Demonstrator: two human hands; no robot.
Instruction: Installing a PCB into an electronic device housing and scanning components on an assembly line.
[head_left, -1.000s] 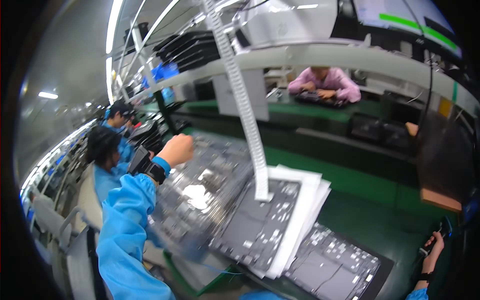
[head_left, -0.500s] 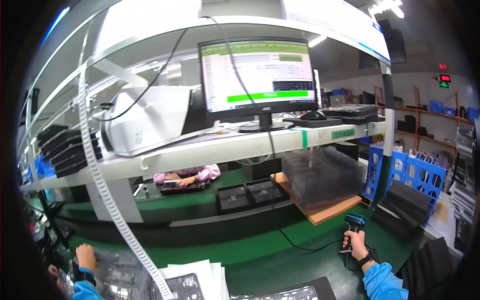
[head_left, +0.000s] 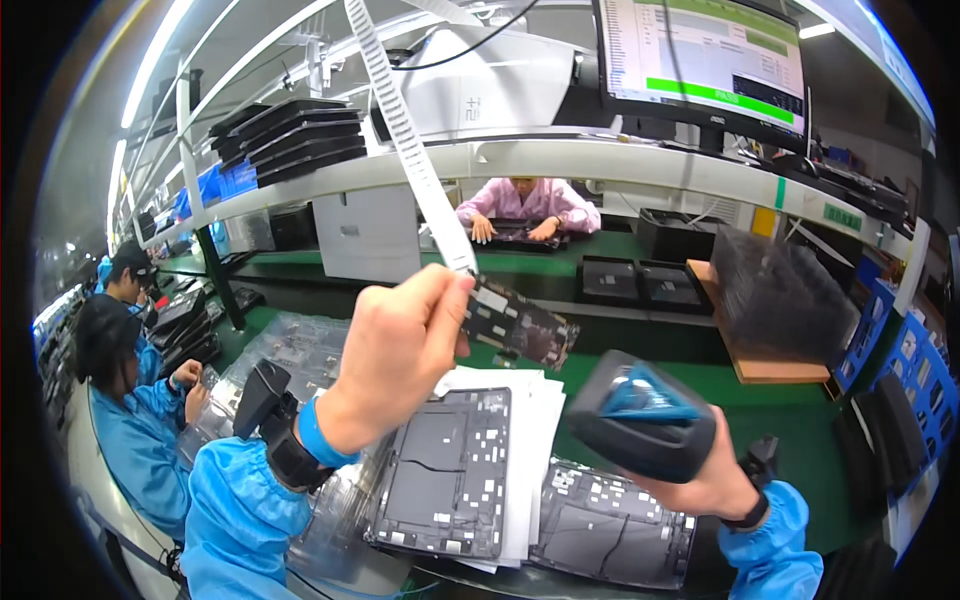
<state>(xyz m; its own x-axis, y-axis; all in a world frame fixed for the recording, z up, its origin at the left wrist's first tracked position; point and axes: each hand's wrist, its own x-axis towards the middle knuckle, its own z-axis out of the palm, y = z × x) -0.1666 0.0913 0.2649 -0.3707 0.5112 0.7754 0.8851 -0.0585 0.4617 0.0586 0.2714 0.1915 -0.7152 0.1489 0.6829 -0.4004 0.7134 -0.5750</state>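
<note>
My left hand [head_left: 395, 350] pinches a dark circuit board [head_left: 520, 325] by its left end and holds it up over the bench. Right behind that hand, a white slotted strip [head_left: 415, 150] hangs down from above. My right hand [head_left: 715, 480] grips a black and blue barcode scanner [head_left: 640, 415], its head pointing toward the board without touching it. Below lie two thin dark device housings: one housing [head_left: 445, 470] on white paper sheets [head_left: 545, 410], the other housing [head_left: 615, 525] to its right, overlapping the sheets' edge.
Clear plastic trays [head_left: 300, 350] sit at the left, near a co-worker in blue [head_left: 140, 410]. Across the bench, a person in pink [head_left: 530, 205] handles a dark part. A shelf [head_left: 560, 155] with a monitor [head_left: 705, 70] spans above. A bagged block [head_left: 780, 300] rests on a wooden board [head_left: 780, 370].
The view has turned left and down. My left hand has left the clear trays and now holds up the circuit board. My right hand has brought the scanner in toward it.
</note>
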